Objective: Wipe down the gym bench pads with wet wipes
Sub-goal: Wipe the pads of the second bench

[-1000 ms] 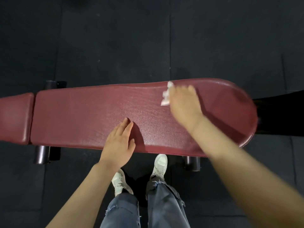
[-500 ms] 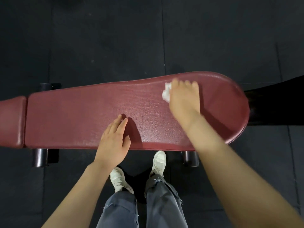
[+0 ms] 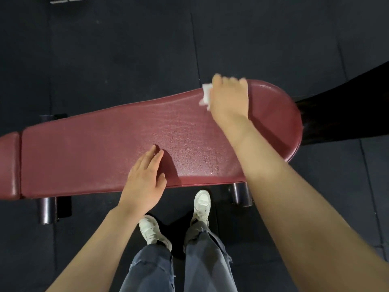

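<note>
Bench pads, two: long red pad [image 3: 94,152], short pad [image 3: 8,165] at left edge. Legs, three visible [image 3: 47,209]. Black floor mats [image 3: 126,60]. Shoes, two [image 3: 202,204]. My left hand [image 3: 145,180] rests flat, fingers straight, on the near edge. My right hand [image 3: 229,98] presses one white wipe [image 3: 206,95] at the far edge; grip blurred, I cannot tell.

The long red bench pad [image 3: 94,148] lies bare from its left end to the middle. The left hand [image 3: 145,180] rests flat at the near edge. The right hand [image 3: 229,98] presses a white wipe [image 3: 205,95] at the far edge near the rounded right end [image 3: 282,123], with the forearm [image 3: 273,175] crossing the pad there.
</note>
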`<state>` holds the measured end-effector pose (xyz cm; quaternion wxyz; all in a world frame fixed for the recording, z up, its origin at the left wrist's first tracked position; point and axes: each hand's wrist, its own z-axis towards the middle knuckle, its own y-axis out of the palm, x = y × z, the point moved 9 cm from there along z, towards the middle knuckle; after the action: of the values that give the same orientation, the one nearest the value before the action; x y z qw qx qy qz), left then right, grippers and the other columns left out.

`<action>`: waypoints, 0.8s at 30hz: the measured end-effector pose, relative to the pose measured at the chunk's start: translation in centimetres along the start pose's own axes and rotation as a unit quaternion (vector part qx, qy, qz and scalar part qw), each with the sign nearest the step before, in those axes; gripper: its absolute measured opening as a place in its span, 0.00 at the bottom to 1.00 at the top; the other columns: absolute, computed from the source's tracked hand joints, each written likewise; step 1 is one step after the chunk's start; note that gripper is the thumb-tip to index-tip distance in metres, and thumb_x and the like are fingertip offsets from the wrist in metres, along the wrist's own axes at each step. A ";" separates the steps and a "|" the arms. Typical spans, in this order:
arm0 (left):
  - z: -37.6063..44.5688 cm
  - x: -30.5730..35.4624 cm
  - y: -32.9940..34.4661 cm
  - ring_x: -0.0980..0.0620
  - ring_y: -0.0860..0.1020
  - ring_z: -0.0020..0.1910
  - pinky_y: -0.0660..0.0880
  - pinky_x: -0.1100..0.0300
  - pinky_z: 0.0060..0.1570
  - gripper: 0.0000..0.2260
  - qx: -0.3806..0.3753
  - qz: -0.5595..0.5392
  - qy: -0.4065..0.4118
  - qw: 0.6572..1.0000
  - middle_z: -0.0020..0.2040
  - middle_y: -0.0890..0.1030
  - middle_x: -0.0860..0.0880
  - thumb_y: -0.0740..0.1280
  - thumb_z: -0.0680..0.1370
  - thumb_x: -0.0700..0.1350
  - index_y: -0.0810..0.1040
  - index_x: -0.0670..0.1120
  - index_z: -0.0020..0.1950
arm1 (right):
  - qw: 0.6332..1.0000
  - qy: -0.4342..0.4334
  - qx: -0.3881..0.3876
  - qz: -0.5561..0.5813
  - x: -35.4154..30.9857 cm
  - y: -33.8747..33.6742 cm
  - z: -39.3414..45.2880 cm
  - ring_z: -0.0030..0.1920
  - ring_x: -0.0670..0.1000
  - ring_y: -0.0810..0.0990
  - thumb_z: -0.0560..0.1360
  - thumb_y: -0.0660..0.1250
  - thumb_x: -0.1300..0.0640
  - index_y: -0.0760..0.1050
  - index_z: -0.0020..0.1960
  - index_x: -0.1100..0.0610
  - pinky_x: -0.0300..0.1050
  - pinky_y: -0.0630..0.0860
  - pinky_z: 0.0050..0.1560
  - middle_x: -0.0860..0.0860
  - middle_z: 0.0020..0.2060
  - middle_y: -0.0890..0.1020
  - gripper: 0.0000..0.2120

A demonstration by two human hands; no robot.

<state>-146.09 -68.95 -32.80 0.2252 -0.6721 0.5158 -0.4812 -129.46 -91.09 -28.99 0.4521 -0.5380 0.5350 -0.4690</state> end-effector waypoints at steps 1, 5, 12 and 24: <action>0.0 0.2 0.0 0.47 0.56 0.79 0.56 0.48 0.77 0.28 0.001 0.004 0.003 1.000 0.81 0.55 0.50 0.64 0.80 0.43 0.59 0.47 0.80 | 1.000 0.025 0.001 0.015 0.6 -0.4 1.5 0.50 0.56 0.79 0.65 0.77 0.49 0.72 0.57 0.56 0.50 0.66 0.53 0.52 0.48 0.82 0.26; -0.1 0.3 -0.5 0.47 0.56 0.79 0.56 0.48 0.77 0.28 0.000 0.006 0.000 1.000 0.81 0.56 0.49 0.64 0.80 0.42 0.60 0.47 0.80 | 0.997 0.041 0.033 0.061 1.6 -0.6 -5.2 0.48 0.57 0.78 0.71 0.67 0.62 0.74 0.54 0.57 0.51 0.66 0.51 0.53 0.46 0.82 0.12; 0.3 0.4 -0.1 0.46 0.56 0.79 0.56 0.49 0.77 0.28 -0.005 0.008 0.008 1.000 0.81 0.56 0.49 0.64 0.80 0.42 0.60 0.46 0.79 | 0.989 0.059 0.110 0.076 6.8 -0.6 -16.4 0.36 0.57 0.73 0.76 0.60 0.58 0.72 0.41 0.56 0.51 0.64 0.42 0.51 0.33 0.77 0.06; 0.2 0.5 -0.1 0.45 0.58 0.78 0.57 0.47 0.76 0.28 0.007 0.006 -0.007 1.000 0.80 0.57 0.48 0.65 0.79 0.41 0.61 0.46 0.79 | 0.984 0.094 0.133 0.071 8.1 -2.2 -13.1 0.36 0.58 0.76 0.74 0.67 0.63 0.73 0.42 0.58 0.52 0.69 0.43 0.53 0.34 0.78 0.04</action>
<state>-145.88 -69.43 -32.61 0.2365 -0.6704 0.5151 -0.4789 -142.14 -98.98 -24.63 0.4996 -0.3871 0.5446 -0.5513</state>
